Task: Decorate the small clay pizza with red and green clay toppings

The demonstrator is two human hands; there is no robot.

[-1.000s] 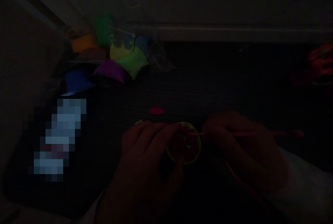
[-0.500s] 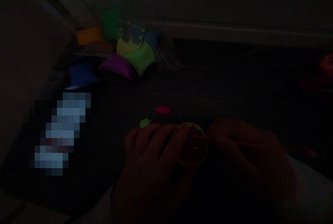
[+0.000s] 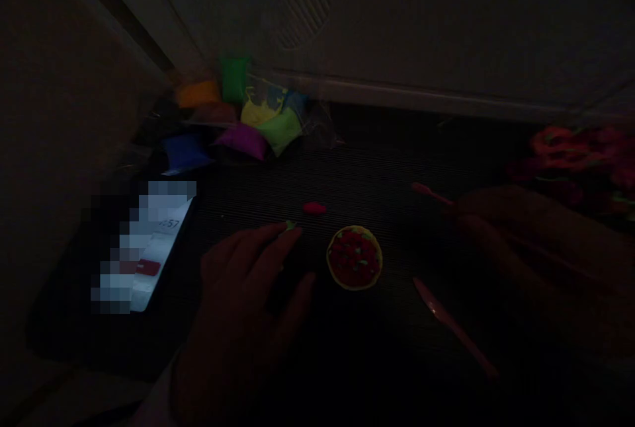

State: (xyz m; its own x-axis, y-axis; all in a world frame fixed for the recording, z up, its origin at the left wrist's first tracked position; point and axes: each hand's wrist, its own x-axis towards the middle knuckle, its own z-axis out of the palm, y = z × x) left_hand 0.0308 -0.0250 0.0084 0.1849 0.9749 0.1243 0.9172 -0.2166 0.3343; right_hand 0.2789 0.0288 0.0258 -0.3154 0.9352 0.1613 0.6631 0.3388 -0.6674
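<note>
The scene is very dark. A small round clay disc [image 3: 354,258] with a yellow rim, red top and green specks lies on the dark ribbed mat [image 3: 377,169]. My left hand [image 3: 248,295] rests just left of it, fingers stretched forward, fingertips touching a small green clay bit [image 3: 290,224]. My right hand [image 3: 526,235] is drawn back to the right and grips a thin pink tool [image 3: 430,194] whose tip points left. A second pink knife-like tool [image 3: 454,328] lies on the mat below and right of the disc. A small pink clay lump [image 3: 314,208] sits above the disc.
Several coloured clay packets [image 3: 238,119] are heaped at the back left by the wall. A lit phone [image 3: 149,248] lies at the left on a dark pad. Red and green clay pieces [image 3: 580,153] sit at the far right.
Both hands have let go of the disc, which now lies free on the mat. My right hand pulled back to the right with the pink tool. My left hand shifted left onto the green bit.
</note>
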